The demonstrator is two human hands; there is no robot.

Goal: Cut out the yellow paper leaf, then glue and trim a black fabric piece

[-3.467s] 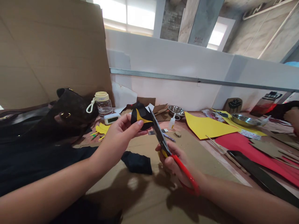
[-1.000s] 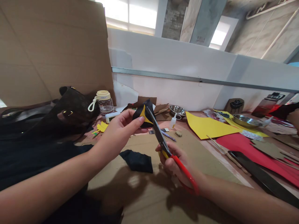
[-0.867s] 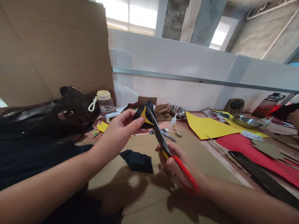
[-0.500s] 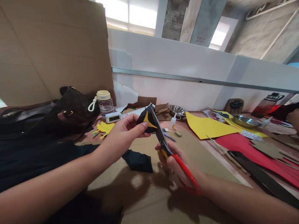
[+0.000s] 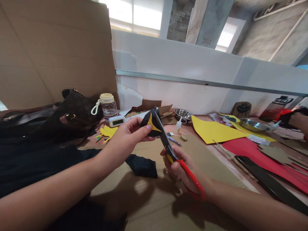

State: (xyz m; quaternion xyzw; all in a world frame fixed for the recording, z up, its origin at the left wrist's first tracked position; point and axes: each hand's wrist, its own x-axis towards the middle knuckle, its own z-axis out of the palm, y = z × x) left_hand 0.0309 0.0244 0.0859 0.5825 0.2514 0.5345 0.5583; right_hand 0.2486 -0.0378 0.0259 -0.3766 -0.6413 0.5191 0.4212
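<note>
My left hand [image 5: 134, 133] pinches a black piece [image 5: 146, 120] that has a yellow pointed shape [image 5: 152, 125] on it, with my thumb on the yellow. My right hand [image 5: 179, 163] is closed round the red and yellow handles of the scissors [image 5: 166, 139]. Their blades point up and to the left, against the right edge of the black piece. Below both hands lies dark cloth [image 5: 143, 166] on a brown cardboard sheet [image 5: 199, 163].
Behind my hands are a jar [image 5: 108, 106], a white digital device [image 5: 116, 121], a metal bowl [image 5: 182, 113] and a glue bottle [image 5: 178, 125]. Yellow paper [image 5: 214, 130], red paper [image 5: 250, 152] and a long dark object [image 5: 264, 175] lie right. A person's hand [image 5: 298, 121] shows far right.
My hands, the black piece and the scissors have barely moved. At the far right the other person's hand has shifted left, with something dark by it.
</note>
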